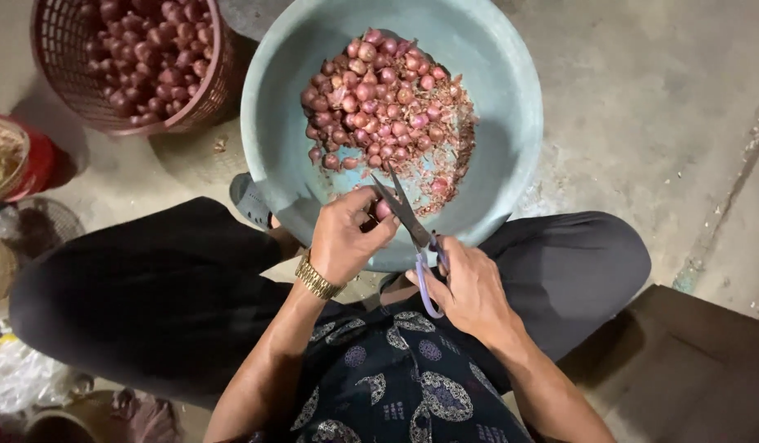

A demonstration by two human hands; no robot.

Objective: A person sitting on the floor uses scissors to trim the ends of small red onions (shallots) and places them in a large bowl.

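Observation:
My left hand [346, 238], with a gold watch on the wrist, pinches a small red shallot [383, 210] over the near rim of a large light-blue basin [273, 123]. My right hand [469, 287] grips purple-handled scissors [408, 217], whose open blades reach the shallot. A heap of red shallots [375, 102] with loose papery skins lies in the basin.
A reddish plastic basket [211, 90] full of shallots stands at the upper left. A red container [31, 160] and woven items sit at the left edge. My black-trousered knees flank the basin on a concrete floor [642, 98]. Brown cardboard [691, 361] lies lower right.

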